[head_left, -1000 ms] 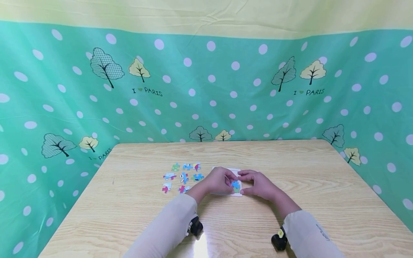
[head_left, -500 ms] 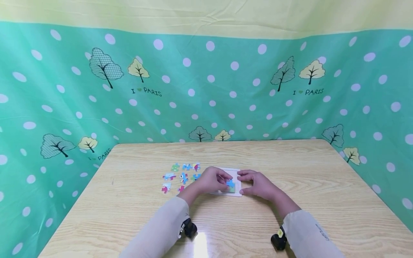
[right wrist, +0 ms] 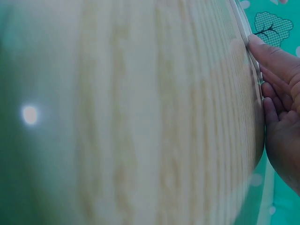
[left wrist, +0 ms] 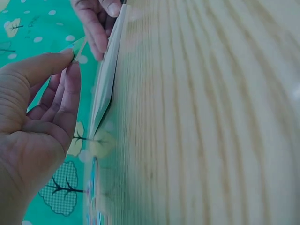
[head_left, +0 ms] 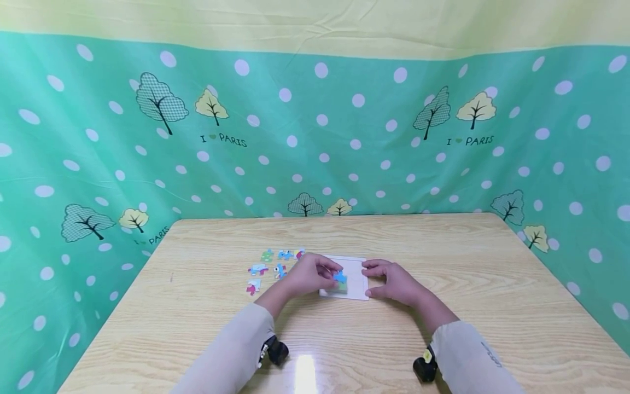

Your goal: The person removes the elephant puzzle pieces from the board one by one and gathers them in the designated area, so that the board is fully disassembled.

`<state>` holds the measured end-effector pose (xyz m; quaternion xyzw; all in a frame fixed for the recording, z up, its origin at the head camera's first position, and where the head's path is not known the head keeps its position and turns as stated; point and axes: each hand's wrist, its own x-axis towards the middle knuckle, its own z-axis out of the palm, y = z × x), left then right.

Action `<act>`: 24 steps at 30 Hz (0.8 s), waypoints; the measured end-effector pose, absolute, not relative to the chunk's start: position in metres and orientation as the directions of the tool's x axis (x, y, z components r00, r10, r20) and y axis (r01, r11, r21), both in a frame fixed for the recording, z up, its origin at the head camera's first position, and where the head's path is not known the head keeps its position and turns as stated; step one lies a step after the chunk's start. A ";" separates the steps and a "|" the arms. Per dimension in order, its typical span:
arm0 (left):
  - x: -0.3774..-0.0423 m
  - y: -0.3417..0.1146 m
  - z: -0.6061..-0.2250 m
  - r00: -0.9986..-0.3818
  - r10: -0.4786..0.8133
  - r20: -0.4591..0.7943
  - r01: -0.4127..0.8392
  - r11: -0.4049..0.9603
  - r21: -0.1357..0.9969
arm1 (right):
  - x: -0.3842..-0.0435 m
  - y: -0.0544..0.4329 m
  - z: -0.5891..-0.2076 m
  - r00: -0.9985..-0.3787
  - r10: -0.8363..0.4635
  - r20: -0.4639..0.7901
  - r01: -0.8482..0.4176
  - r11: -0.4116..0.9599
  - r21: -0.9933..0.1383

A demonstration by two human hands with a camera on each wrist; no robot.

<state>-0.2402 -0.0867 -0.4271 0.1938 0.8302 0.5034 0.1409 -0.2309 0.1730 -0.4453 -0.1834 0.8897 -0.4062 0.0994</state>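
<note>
In the head view my left hand [head_left: 311, 274] pinches a blue and green jigsaw piece [head_left: 340, 281] between thumb and fingers, over the left part of a white puzzle tray [head_left: 355, 273]. The left wrist view shows the piece [left wrist: 79, 48] edge-on at the fingertips, held apart from the tray [left wrist: 108, 79]. My right hand [head_left: 396, 282] touches the tray's right edge, thumb and fingers spread along it. Seen from the right wrist, the thumb of the right hand [right wrist: 281, 75] rests at the tray's edge.
Several loose jigsaw pieces lie in rough rows left of the tray, among them a green one [head_left: 267, 255] and a red and white one [head_left: 253, 287]; my left hand hides some. The wooden table [head_left: 443, 241] reaches back to a green dotted curtain [head_left: 315, 126].
My left hand has moved left across the tray with the jigsaw piece, baring more of the tray's white surface and covering some loose pieces. My right hand has stayed at the tray's edge.
</note>
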 end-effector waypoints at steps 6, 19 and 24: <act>-0.238 -0.099 -0.429 -0.899 0.439 -0.014 0.179 0.396 0.901 | -0.230 0.172 -0.445 -0.917 -0.397 -0.032 -0.232 0.597 -0.768; -0.235 -0.127 -0.432 -0.902 0.431 0.011 0.185 0.362 0.914 | -0.230 0.172 -0.445 -0.917 -0.398 -0.033 -0.229 0.591 -0.773; -0.233 -0.137 -0.431 -0.904 0.428 0.002 0.180 0.376 0.909 | -0.230 0.173 -0.445 -0.916 -0.401 -0.031 -0.233 0.592 -0.772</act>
